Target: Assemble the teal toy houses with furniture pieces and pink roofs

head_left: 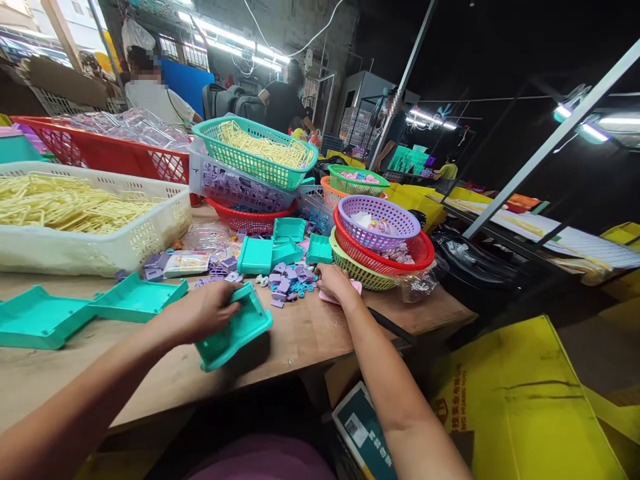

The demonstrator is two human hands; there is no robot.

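Observation:
My left hand [217, 308] grips a teal plastic tray-shaped part [245, 330], tilted on its side just above the front of the wooden table [310, 340]. On the right, my right hand [334, 280] reaches down at the edge of a pile of small parts, fingers curled; anything in them is hidden. Beside its fingertips lie small blue pieces [300, 288] and purple plastic pieces [283, 280]. A pink flat piece [327, 298] shows under that hand. More teal parts [256, 256] lie behind the pile, and two joined teal trays [45, 313] rest at left.
A white basket [95, 250] of yellow plastic pieces stands at left. Behind are a teal basket [290, 177] and a red crate [100, 150]. A purple basket [373, 233] tops a stack at right. Yellow boxes [520, 393] stand beside the table. People work in the background.

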